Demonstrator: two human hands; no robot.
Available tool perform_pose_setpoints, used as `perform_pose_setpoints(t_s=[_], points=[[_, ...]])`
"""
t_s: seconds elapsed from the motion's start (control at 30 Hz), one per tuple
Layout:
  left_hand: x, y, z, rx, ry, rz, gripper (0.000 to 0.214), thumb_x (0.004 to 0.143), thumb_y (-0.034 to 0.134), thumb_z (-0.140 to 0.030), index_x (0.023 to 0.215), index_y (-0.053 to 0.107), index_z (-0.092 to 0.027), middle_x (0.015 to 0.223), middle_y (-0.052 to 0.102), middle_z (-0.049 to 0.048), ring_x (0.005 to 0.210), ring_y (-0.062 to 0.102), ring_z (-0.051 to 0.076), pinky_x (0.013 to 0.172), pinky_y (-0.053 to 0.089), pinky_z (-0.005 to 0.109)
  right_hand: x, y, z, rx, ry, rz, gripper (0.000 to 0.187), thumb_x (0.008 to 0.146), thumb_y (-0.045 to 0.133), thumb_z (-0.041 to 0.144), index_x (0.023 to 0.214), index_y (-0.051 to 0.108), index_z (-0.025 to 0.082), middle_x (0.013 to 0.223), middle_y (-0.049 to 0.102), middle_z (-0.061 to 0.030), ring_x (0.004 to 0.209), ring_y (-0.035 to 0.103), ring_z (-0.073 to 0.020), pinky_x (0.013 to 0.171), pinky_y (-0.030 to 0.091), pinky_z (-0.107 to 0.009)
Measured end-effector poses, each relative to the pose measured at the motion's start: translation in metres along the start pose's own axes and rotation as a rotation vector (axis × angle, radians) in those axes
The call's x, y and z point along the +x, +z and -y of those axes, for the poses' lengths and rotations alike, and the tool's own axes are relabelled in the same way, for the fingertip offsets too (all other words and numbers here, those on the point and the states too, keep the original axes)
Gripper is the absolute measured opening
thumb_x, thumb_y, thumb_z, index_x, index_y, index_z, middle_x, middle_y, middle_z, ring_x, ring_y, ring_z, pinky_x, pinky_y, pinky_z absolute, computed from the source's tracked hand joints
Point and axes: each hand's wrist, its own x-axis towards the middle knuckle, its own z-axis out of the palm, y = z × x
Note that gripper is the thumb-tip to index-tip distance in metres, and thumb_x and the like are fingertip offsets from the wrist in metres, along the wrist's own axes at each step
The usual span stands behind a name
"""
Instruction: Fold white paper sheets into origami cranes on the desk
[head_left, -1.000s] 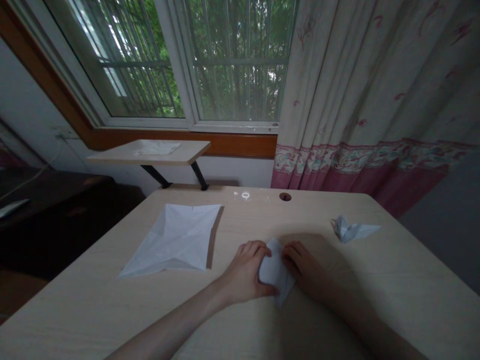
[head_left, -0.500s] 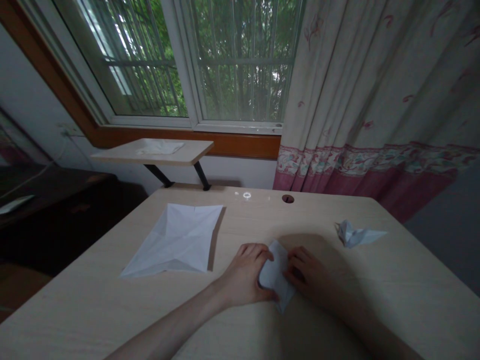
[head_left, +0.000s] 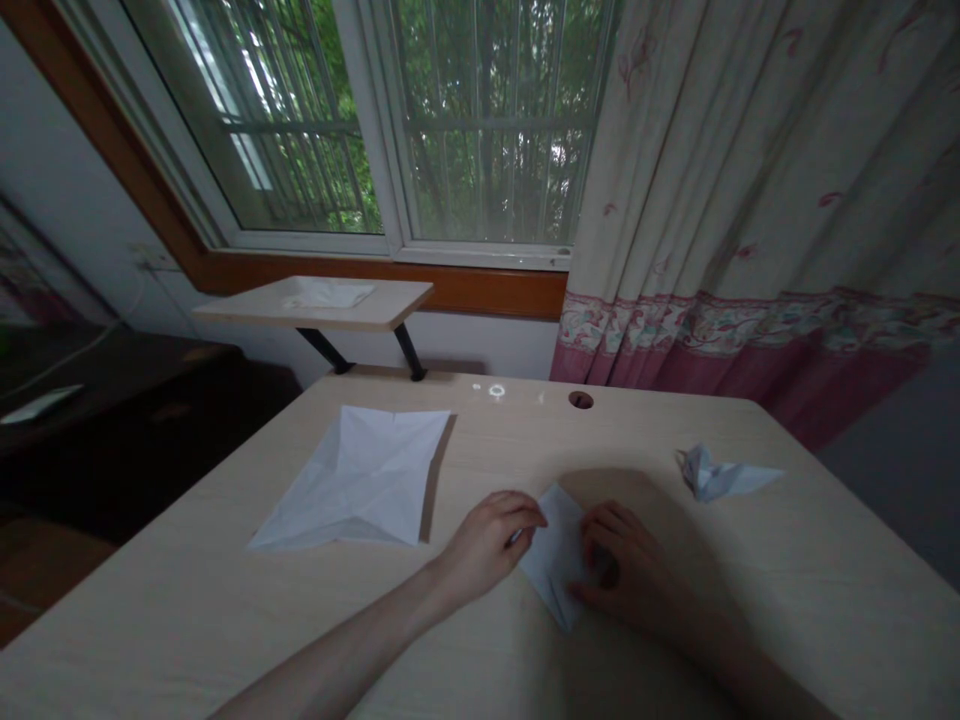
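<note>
A small folded white paper (head_left: 553,560) lies on the pale wooden desk (head_left: 465,640), its lower point aimed toward me. My left hand (head_left: 491,545) pinches its left edge with curled fingers. My right hand (head_left: 619,565) lies against its right side, with the fingers over the paper and partly hiding it. To the left, a large creased white paper sheet (head_left: 360,485) lies flat, apart from both hands. A crumpled, pointed paper figure (head_left: 716,475) sits to the right, nearest my right hand.
Beyond the desk, a narrow wall-mounted shelf (head_left: 390,312) holds a white paper (head_left: 328,293). The desk has a round hole (head_left: 580,400) near its far edge. Dark furniture (head_left: 112,430) stands to the left, and a pink-bordered curtain (head_left: 720,240) hangs to the right.
The folded paper now lies flatter, and its point has swung slightly. My left hand has eased back to its edge. The whole scene has shifted slightly right in view.
</note>
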Motion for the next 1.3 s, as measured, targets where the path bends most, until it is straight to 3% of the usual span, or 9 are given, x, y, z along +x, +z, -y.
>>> perform_pose_setpoints(t_s=[0.33,0.47,0.53,0.63,0.73,1.1,1.3], points=[[-0.002,0.001,-0.003,0.049,-0.010,0.002,0.019,0.098,0.054,-0.021,0.113,0.066,-0.022,0.112,0.068,0.0067,0.107,0.062,0.022,0.097,0.051,0.037,-0.001,0.002,0.003,0.043,0.037,0.072,0.046,0.052,0.087,0.030,0.080,0.050,0.022,0.099,0.057,-0.0041,0.099,0.050,-0.0284,0.087,0.042,-0.042],[-0.001,-0.001,-0.007,0.185,-0.103,-0.047,0.029,0.092,0.067,-0.027,0.119,0.060,-0.021,0.120,0.065,0.0075,0.113,0.058,0.026,0.100,0.047,0.044,-0.001,0.001,0.000,0.071,0.011,0.097,0.044,0.057,0.088,0.035,0.083,0.054,0.023,0.105,0.058,-0.0049,0.103,0.050,-0.0299,0.091,0.042,-0.046],[0.000,-0.003,-0.009,0.250,-0.157,-0.085,0.035,0.086,0.075,-0.033,0.115,0.060,-0.020,0.120,0.065,0.0080,0.114,0.057,0.029,0.100,0.044,0.048,-0.001,0.000,-0.003,0.101,-0.015,0.099,0.035,0.067,0.083,0.036,0.086,0.057,0.023,0.106,0.059,-0.0049,0.105,0.051,-0.0293,0.091,0.042,-0.045],[0.001,-0.004,-0.012,0.286,-0.204,-0.103,0.040,0.077,0.082,-0.040,0.102,0.060,-0.020,0.121,0.062,0.0092,0.117,0.054,0.032,0.100,0.041,0.051,0.000,0.000,-0.008,0.154,-0.045,0.068,0.013,0.085,0.069,0.031,0.091,0.059,0.024,0.105,0.061,-0.0047,0.104,0.054,-0.0266,0.093,0.043,-0.045],[0.001,-0.003,-0.014,0.278,-0.205,-0.077,0.044,0.070,0.087,-0.041,0.097,0.058,-0.020,0.125,0.059,0.0099,0.121,0.050,0.034,0.101,0.037,0.052,0.001,0.001,-0.010,0.185,-0.041,0.019,0.004,0.090,0.062,0.026,0.093,0.059,0.024,0.105,0.062,-0.0052,0.105,0.055,-0.0259,0.094,0.044,-0.045],[0.000,-0.003,-0.010,0.183,-0.176,-0.103,0.044,0.072,0.086,-0.031,0.095,0.049,-0.022,0.123,0.058,0.0084,0.121,0.049,0.032,0.101,0.035,0.051,-0.001,0.015,-0.025,0.192,0.087,-0.239,0.024,0.093,0.055,0.027,0.116,0.056,0.025,0.118,0.060,-0.0099,0.113,0.055,-0.0277,0.100,0.046,-0.051],[-0.003,-0.001,-0.006,0.219,-0.093,-0.132,0.043,0.078,0.081,-0.027,0.102,0.046,-0.024,0.128,0.055,0.0100,0.127,0.047,0.030,0.110,0.025,0.058,0.000,0.016,-0.029,0.104,0.087,-0.250,0.022,0.095,0.053,0.030,0.115,0.062,0.026,0.121,0.060,-0.0099,0.116,0.056,-0.0278,0.101,0.046,-0.052]])
